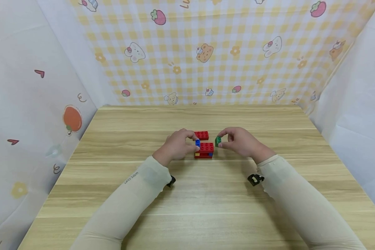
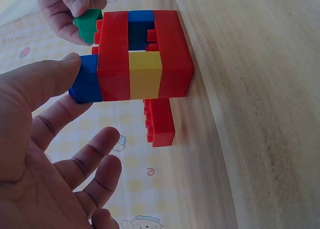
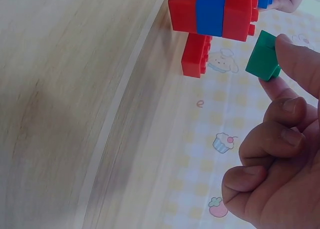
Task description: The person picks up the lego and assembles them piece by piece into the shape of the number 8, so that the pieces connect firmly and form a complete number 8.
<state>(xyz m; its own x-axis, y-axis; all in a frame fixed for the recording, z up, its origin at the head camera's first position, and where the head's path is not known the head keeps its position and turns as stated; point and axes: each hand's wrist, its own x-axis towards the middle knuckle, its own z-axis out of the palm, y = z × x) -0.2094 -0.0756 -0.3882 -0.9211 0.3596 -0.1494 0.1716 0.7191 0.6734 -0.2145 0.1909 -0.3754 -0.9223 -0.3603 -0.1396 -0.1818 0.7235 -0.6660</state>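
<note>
**Checked backdrop [image 1: 187, 78] behind, brick stack [image 1: 207, 148] between my hands**

The backdrop is yellow-and-white gingham printed with bears, rabbits and strawberries; a stray letter "e" reads near its foot. Below it spreads my pale wood-grain table [image 1: 187, 215], its far edge meeting the cloth, its side edges well apart from the stack. My left sleeve [image 1: 128, 205] carries small dark lettering, seemingly "Let's Slim".

My left hand [image 1: 178, 147] pinches a blue block between thumb and forefinger; my right hand [image 1: 242, 143] pinches a green one the same way, its other fingers curled.

The stack stands near the middle of the table: two glossy red bricks, with a yellow block [image 2: 145, 75] and a blue spacer [image 3: 210, 14] between them. Just behind lies a loose red brick [image 1: 202, 135], studs up.

The blue block [image 2: 88, 79] sits on the stack's left end. The green block [image 3: 263, 56] is just beside the right end, with a gap.
</note>
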